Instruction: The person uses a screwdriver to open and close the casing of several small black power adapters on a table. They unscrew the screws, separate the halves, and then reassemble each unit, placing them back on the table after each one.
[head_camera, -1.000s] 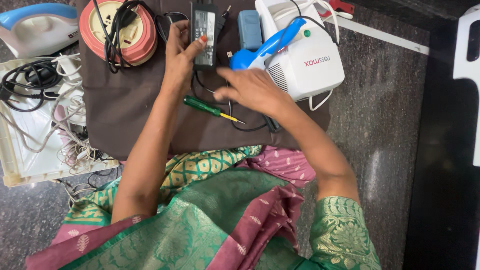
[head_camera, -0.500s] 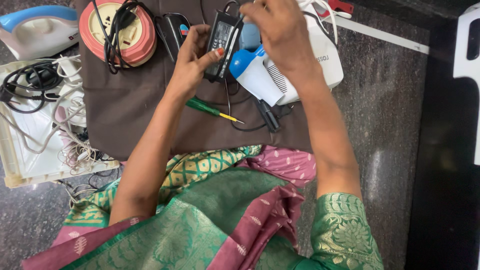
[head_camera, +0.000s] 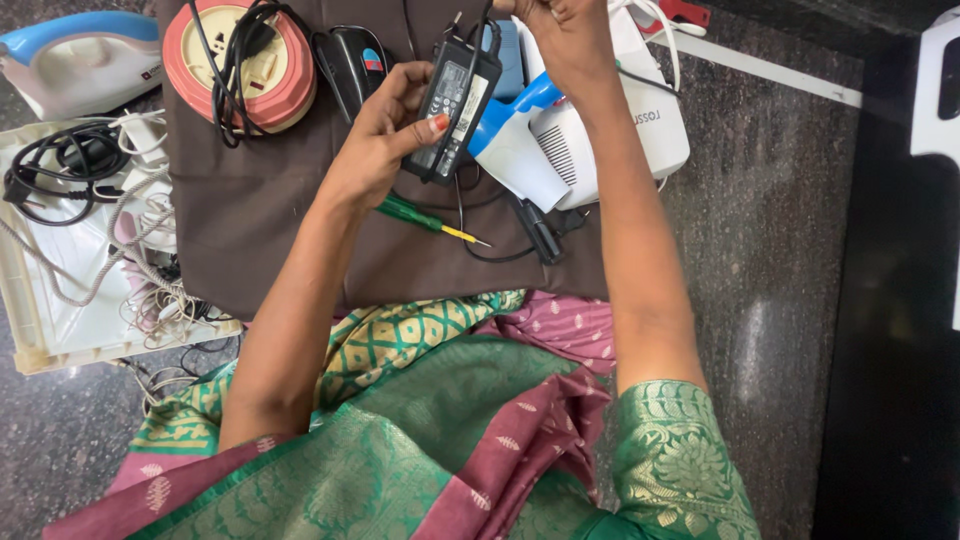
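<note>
Gripping the stiff, light black power adapter with left hand fingers along its edges, right hand pinching its limp cord.

Single head view — looks steeply down, close over lap and floor.

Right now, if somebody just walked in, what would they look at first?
Probably the black power adapter, lifted above the brown cloth in the left hand, with the right hand at its top end. Next, the round pink extension reel at top left, and the green screwdriver lying under the hands.
</note>
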